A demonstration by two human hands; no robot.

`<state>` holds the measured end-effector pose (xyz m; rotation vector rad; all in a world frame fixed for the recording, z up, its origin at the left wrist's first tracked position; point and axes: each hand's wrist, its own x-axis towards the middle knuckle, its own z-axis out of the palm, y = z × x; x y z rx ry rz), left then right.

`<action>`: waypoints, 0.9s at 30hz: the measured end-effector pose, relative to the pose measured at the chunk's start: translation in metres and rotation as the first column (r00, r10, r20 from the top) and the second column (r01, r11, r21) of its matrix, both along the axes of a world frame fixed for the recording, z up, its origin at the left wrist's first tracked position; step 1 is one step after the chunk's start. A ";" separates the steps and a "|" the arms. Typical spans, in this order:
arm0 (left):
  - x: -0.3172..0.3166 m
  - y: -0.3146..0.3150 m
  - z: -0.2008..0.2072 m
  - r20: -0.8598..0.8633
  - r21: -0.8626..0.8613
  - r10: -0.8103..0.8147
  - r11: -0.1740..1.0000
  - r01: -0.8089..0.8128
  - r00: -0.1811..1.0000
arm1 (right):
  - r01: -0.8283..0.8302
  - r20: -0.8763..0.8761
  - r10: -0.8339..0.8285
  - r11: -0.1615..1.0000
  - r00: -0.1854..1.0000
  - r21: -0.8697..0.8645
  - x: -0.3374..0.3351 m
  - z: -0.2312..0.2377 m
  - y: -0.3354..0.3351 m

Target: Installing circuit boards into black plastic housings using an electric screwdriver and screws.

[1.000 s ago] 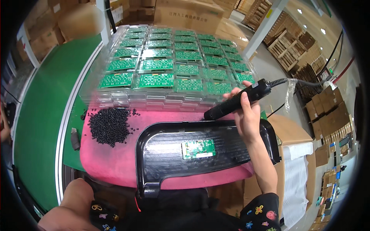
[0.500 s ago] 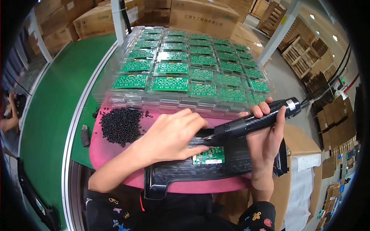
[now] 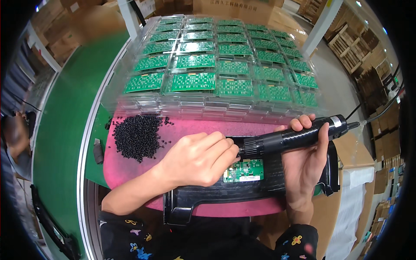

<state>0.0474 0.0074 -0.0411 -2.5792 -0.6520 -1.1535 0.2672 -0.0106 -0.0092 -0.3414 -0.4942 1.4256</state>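
Observation:
My right hand [image 3: 305, 160] is wrapped around a black electric screwdriver [image 3: 294, 139], held nearly level with its tip to the left. The closed fingers of my left hand [image 3: 197, 159] meet at that tip; whatever they pinch is hidden. Just below them, a small green circuit board [image 3: 249, 171] with a white label lies on a long black plastic housing [image 3: 229, 194]. This housing rests on a pink pad [image 3: 190, 125]. Left of my left hand, a heap of small black screws [image 3: 136, 138] is spread on the pad.
Behind the pad stand stacked clear trays [image 3: 216, 104] with several green boards [image 3: 193, 81]. A green belt [image 3: 65, 130] runs along the left, where another person sits. An open carton [image 3: 346, 208] of white sheets is at the right. A dark wrapped object [image 3: 98, 151] lies beside the pad.
The fingers of my left hand have closed at the screwdriver's tip, after being spread over the board. The screwdriver is now more level. The whole view has shifted slightly.

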 end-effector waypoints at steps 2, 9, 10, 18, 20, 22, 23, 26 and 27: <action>0.001 -0.002 -0.002 0.006 0.031 0.005 1.000 -0.005 1.000 | -0.065 -0.025 0.066 0.996 0.998 0.056 0.002 0.001 -0.001; -0.003 -0.008 0.006 0.000 -0.099 -0.095 0.991 0.095 0.995 | -0.108 0.047 0.098 0.955 0.994 0.275 0.006 -0.003 -0.004; -0.004 -0.007 0.005 0.028 -0.149 -0.126 0.980 0.129 0.992 | -0.141 0.087 0.119 0.932 0.989 0.332 0.006 -0.002 -0.004; -0.017 -0.005 0.009 0.353 -0.561 -0.106 0.771 0.301 0.929 | -0.043 0.276 -0.114 0.862 0.954 0.504 0.011 0.021 -0.024; -0.012 -0.008 0.004 0.325 -0.609 -0.135 0.727 0.317 0.936 | -0.006 0.215 -0.128 0.847 0.968 0.531 0.009 0.027 -0.027; -0.012 -0.009 0.004 0.289 -0.637 -0.156 0.705 0.311 0.945 | 0.008 0.206 -0.142 0.839 0.968 0.544 0.004 0.032 -0.030; -0.012 -0.010 0.002 0.293 -0.628 -0.169 0.709 0.322 0.941 | 0.008 0.206 -0.142 0.840 0.968 0.542 0.003 0.033 -0.032; -0.014 -0.011 0.000 0.279 -0.634 -0.173 0.706 0.316 0.945 | -0.030 0.273 -0.143 0.837 0.951 0.546 -0.002 0.031 -0.034; -0.014 -0.012 0.002 0.261 -0.632 -0.178 0.711 0.308 0.949 | -0.036 0.267 -0.137 0.831 0.954 0.555 -0.005 0.031 -0.035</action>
